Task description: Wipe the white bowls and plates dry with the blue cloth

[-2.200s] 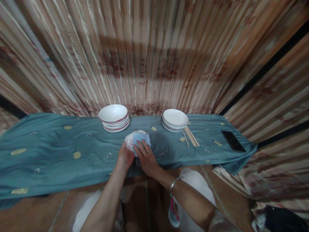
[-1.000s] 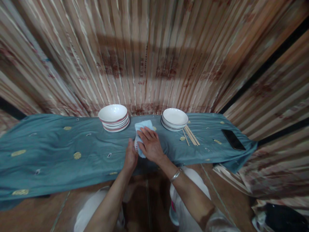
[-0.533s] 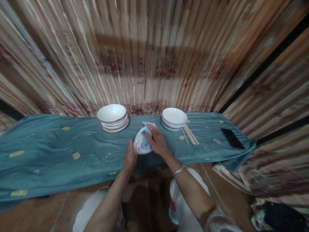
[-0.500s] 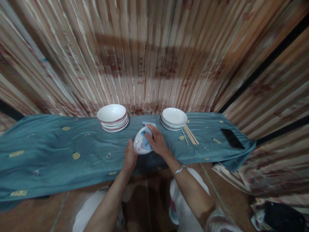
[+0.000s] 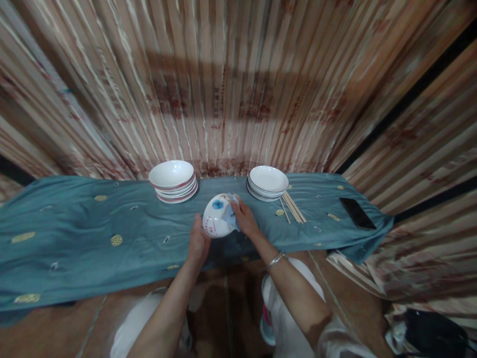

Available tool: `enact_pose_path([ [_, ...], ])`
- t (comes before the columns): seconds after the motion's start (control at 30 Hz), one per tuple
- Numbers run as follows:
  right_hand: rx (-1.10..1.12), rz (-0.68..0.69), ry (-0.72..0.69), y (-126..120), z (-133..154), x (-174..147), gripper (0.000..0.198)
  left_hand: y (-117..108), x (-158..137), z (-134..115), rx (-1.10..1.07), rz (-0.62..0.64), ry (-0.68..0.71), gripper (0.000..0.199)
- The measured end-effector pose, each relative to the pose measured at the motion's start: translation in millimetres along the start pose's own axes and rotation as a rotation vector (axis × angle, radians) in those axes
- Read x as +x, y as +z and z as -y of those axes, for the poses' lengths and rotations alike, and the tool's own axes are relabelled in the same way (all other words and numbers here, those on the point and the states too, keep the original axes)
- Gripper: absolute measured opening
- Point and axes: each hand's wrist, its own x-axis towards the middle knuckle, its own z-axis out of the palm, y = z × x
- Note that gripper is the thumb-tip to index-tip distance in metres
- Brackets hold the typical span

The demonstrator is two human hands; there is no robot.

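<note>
A white bowl (image 5: 215,223) with a blue flower and red markings is held tilted above the near middle of the cloth-covered table, its outer side toward me. My left hand (image 5: 199,238) grips its left edge, with the fingers mostly hidden behind it. Against the bowl's right side, my right hand (image 5: 244,219) pinches a light blue cloth (image 5: 230,217). Behind the bowl to the left stands a stack of red-rimmed white bowls (image 5: 174,181). To the right is a stack of dark-rimmed white plates or shallow bowls (image 5: 268,180).
Several wooden chopsticks (image 5: 293,208) lie beside the right stack. A black phone (image 5: 357,214) rests near the right end of the table's green-blue cover (image 5: 85,223). A patterned curtain (image 5: 231,89) hangs close behind. On the floor at lower right is a dark bag-like object (image 5: 432,333).
My right hand and the cloth have slid to the bowl's right edge, uncovering the blue flower. The bowl has turned and shifted slightly left along with my left hand.
</note>
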Motion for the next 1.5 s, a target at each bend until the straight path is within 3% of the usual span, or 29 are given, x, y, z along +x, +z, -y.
enact_pose_path([
  [0.23, 0.021, -0.055, 0.001, 14.0, -28.9, 3.6, 0.062, -0.2, 1.8, 1.1, -0.106, -0.070, 0.026, 0.049],
  [0.37, 0.032, -0.112, 0.016, 28.6, -45.1, 3.4, 0.072, -5.7, 3.9, 2.0, -0.104, -0.174, 0.049, 0.037],
  [0.7, 0.011, -0.108, 0.122, 55.0, -47.7, -14.9, 0.080, -4.7, 3.5, -3.7, -0.163, -0.266, 0.015, 0.042],
  [1.1, 0.121, -0.122, -0.001, 63.0, -44.9, -31.5, 0.065, -21.1, 11.6, -3.0, -0.192, -0.264, -0.032, 0.045],
  [1.37, -0.056, -0.068, -0.059, 67.4, -40.0, -51.5, 0.069, -19.5, 12.0, -4.5, -0.200, -0.296, -0.059, 0.047],
  [1.5, -0.139, -0.029, -0.158, 66.5, -40.5, -60.1, 0.072, -25.6, 15.6, -3.5, -0.202, -0.274, -0.072, 0.045],
])
